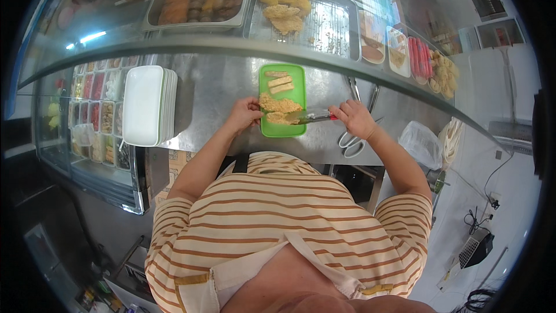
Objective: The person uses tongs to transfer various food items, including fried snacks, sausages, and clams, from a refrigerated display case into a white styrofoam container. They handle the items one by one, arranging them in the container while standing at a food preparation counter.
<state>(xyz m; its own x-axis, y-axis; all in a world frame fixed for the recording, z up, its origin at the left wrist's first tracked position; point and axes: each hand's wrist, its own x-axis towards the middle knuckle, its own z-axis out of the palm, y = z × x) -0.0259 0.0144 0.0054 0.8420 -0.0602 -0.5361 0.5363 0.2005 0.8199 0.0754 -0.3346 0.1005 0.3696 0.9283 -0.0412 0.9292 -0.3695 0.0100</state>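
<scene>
The working end of the metal tool (315, 116) is hard to make out against the food, and its kind cannot be told; its red grip is mostly covered by the right hand (354, 119). The scissors (351, 145) are partly hidden behind the same hand. The fried food in the metal tray (339, 29) is seen through glass and slightly blurred. The breaded food (279, 104) is golden-orange and rough-crusted, seen as two portions; whether these are fully separated cannot be told. Three paler strips (282, 88) are laid above it on the green tray (284, 131). The breaded food is located on the lower half of that tray, between the hands, just beside the fingertips of the left hand (246, 113). These are drawn together at the tray's left edge; whether food is pinched cannot be told. The right hand is closed around the tool, whose far end is laid against the lower portion.
</scene>
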